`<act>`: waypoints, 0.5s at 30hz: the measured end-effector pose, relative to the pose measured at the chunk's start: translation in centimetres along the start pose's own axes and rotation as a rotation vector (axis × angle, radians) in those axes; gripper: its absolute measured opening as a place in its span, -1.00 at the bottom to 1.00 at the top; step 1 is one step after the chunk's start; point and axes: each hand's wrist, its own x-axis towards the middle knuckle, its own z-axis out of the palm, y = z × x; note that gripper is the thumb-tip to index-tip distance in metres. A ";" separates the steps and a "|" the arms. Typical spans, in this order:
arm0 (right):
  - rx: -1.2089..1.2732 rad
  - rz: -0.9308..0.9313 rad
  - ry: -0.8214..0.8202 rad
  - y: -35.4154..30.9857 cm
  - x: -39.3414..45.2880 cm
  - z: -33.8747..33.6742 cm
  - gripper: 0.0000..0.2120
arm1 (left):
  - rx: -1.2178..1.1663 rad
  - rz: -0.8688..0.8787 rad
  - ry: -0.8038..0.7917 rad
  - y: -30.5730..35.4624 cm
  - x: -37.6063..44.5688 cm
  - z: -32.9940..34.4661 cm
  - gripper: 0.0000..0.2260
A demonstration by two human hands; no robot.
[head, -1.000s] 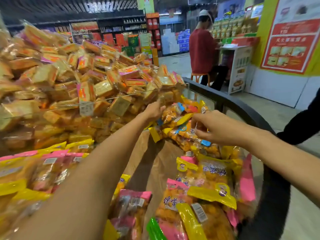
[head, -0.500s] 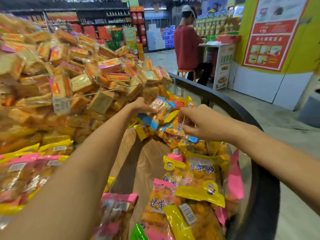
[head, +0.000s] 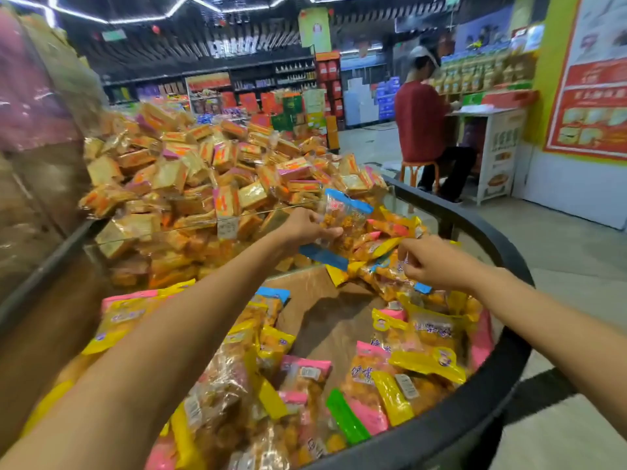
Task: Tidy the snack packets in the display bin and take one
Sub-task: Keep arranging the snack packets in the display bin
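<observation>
Left hand [head: 307,227]: fingers and thumb curled round a blue-topped snack packet [head: 342,220], grip closed on its lower half. Packet lifted above the far end of the pile, long axis near upright, tilted slightly right; blue seal edge points up and away, clear body with orange pieces faces the camera.

Right hand [head: 429,264]: fingers bent down into the heap of snack packets [head: 383,262], fingertips pinching the edge of one clear wrapper; which packet exactly, cannot tell.

Display bin [head: 502,378]: curved black rim, brown floor bare in the middle [head: 325,320]. Yellow-, pink- and green-edged packets lie flat and overlapping along the near and right sides, long axes mixed.

A clear divider [head: 190,228] with a price label separates a neighbouring heap of square orange-wrapped packets [head: 210,178].

Room: shop aisle, dark shelving at back, grey floor. A person in a red top [head: 420,120] sits on an orange stool [head: 419,171] at a white stand [head: 498,150]; red poster [head: 590,89] on a yellow-green wall.
</observation>
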 end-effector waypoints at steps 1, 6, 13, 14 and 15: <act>-0.018 -0.002 0.002 -0.5 -0.2 -0.1 -0.94 | -0.034 -0.003 0.002 0.0 -2.2 -1.0 -0.72; -0.027 -0.080 0.007 -5.0 -0.2 -0.5 -0.88 | -0.228 -0.082 0.033 -2.9 -11.8 -6.8 -0.76; 0.875 -0.073 0.017 -20.7 1.6 -0.3 -0.72 | -0.449 -0.187 0.245 -7.3 -18.7 -11.5 -0.73; 1.022 -0.023 -0.024 -22.4 2.0 0.1 -0.71 | -0.470 -0.203 0.278 -7.7 -19.1 -11.6 -0.76; 1.145 0.029 -0.053 -23.7 2.4 0.5 -0.71 | -0.481 -0.217 0.296 -8.0 -19.5 -11.4 -0.77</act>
